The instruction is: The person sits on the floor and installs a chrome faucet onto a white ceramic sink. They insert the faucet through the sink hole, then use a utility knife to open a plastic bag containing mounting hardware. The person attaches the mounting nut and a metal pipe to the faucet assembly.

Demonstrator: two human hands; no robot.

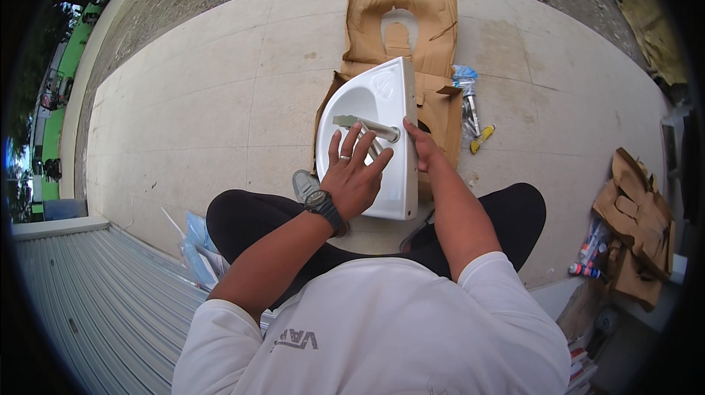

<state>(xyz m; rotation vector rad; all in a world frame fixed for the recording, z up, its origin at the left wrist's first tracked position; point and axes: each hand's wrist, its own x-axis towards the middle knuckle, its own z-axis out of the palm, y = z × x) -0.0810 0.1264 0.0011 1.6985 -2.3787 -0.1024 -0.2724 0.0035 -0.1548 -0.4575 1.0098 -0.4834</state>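
Pale concrete paving (220, 94) stretches out under a seated person, with gravel beyond it and a corrugated metal sheet (95, 299) at the lower left. A white ceramic washbasin (382, 101) stands tipped on its edge on flattened brown cardboard (400, 24), its bowl turned toward the person's left. Inside the bowl a metal tap (367, 127) pokes out sideways from the basin's flat deck.

Left hand (354, 175), with a ring and a dark wristwatch (321, 204), lies against the bowl with fingers spread wide and loose, the fingertips touching the tap's spout and body; it is not clamped on anything. Right hand (422, 147) reaches behind the deck of the basin, its thumb resting on the rim near the tap's base; the other fingers are hidden behind the ceramic, so how far that hand is closed cannot be told.

Just right of the basin, a clear plastic bag (466, 98) holds metal fittings, and a small yellow-handled tool (482, 138) lies beside it on the paving. Farther right, well apart, sits a crumpled heap of cardboard (639, 226) with tubes (590, 252) at its foot. Clear plastic wrapping (198, 244) lies by the person's left knee.
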